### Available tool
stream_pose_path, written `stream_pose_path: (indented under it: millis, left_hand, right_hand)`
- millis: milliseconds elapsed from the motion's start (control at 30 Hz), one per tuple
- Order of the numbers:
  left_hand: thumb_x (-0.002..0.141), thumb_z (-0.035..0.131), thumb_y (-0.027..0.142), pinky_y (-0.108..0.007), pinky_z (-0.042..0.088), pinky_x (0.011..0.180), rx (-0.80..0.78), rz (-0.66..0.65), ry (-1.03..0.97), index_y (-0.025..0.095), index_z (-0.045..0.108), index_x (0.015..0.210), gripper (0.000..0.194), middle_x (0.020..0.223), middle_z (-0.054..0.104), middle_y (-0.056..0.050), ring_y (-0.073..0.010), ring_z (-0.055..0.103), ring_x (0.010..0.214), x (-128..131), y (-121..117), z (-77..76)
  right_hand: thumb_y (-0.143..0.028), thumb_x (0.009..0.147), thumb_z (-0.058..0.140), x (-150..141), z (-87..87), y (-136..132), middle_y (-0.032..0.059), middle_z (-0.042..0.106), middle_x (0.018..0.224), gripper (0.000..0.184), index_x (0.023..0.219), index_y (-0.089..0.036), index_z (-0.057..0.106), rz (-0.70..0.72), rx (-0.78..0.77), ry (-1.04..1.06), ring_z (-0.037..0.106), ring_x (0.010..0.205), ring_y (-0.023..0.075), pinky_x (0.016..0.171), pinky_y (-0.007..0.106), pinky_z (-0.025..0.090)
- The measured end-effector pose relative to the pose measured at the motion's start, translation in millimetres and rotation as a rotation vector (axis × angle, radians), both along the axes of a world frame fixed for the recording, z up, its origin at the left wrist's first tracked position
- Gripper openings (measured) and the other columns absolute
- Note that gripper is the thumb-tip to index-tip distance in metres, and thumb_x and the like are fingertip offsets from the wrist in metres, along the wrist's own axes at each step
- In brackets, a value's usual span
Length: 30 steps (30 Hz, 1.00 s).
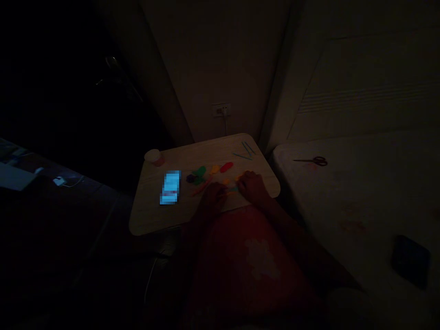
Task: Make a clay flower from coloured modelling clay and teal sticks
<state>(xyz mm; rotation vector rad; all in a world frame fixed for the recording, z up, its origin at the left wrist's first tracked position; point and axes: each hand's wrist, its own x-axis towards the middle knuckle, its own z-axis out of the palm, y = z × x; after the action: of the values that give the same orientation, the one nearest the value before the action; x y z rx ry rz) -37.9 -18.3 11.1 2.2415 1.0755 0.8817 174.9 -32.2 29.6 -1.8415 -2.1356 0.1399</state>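
Observation:
The scene is very dark. My left hand (215,195) rests low over the front of a small pale table (147,215), its fingers curled towards the right. Just right of it, my right hand (253,184) is bent over the tabletop with closed fingers. A yellow-orange piece (238,178) touches or lies beside its fingertips. Between the hands are a teal bit (234,188) and thin orange strips. What either hand pinches is too dark to make out. Beyond lie a red oval piece (227,167), a yellow piece (215,169) and green pieces (200,172), like modelling clay.
A lit phone (171,187) lies on the table's left, with a pale cup (154,156) behind it. Thin sticks (248,149) lie at the back right. Scissors (318,161) and a dark object (410,260) rest on the pale surface at right. A wall socket (221,110) holds a plug.

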Motion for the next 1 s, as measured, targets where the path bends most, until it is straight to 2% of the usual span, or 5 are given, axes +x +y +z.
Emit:
stream_pose_path:
  millis: [200,467,600,800,1000]
  left_hand:
    - [0.087,0.062,0.018,-0.04,0.052,0.091,0.061,-0.026,0.046,0.018,0.066,0.101,0.014,0.1,0.066,-0.008,-0.0232,0.061,0.096,0.4,0.8,1.6]
    - [0.091,0.06,0.018,-0.041,0.051,0.094,0.068,-0.013,0.087,0.018,0.069,0.096,0.01,0.1,0.065,-0.007,-0.0231,0.06,0.099,0.9,2.6,0.2]
    - [0.092,0.058,0.017,-0.041,0.051,0.094,0.065,-0.023,0.09,0.017,0.07,0.097,0.013,0.099,0.065,-0.008,-0.0231,0.06,0.098,0.9,2.9,2.2]
    - [0.092,0.057,0.018,-0.04,0.051,0.091,0.05,-0.033,0.068,0.018,0.069,0.094,0.012,0.097,0.065,-0.007,-0.0226,0.06,0.095,1.5,2.7,5.1]
    - [0.074,0.056,0.005,-0.041,0.05,0.094,0.062,-0.013,0.027,0.018,0.064,0.107,0.036,0.104,0.065,-0.008,-0.0239,0.06,0.101,1.1,-0.4,3.2]
  right_hand:
    - [-0.033,0.101,0.05,2.9,-1.5,-0.3,0.0142,0.066,0.108,0.028,0.096,-0.015,0.072,0.011,0.014,-0.008,0.054,0.105,0.0268,0.087,0.036,0.034]
    - [-0.032,0.106,0.033,9.8,-5.7,-2.6,0.0109,0.068,0.093,0.039,0.091,-0.016,0.065,0.011,0.094,0.237,0.059,0.088,0.0218,0.078,0.032,0.037]
    - [-0.048,0.101,0.043,9.3,-5.7,-7.4,0.0053,0.067,0.081,0.036,0.091,-0.018,0.061,0.037,0.02,0.284,0.058,0.072,0.0198,0.066,0.03,0.032]
    - [-0.059,0.089,0.061,3.9,-5.9,-8.3,0.0052,0.072,0.092,0.043,0.105,-0.018,0.064,0.226,0.006,0.288,0.063,0.081,0.0207,0.073,0.029,0.036]
    - [-0.03,0.087,0.066,1.1,-7.4,-5.8,0.0049,0.073,0.106,0.02,0.105,-0.022,0.07,0.283,-0.019,0.251,0.066,0.095,0.0204,0.084,0.028,0.041]
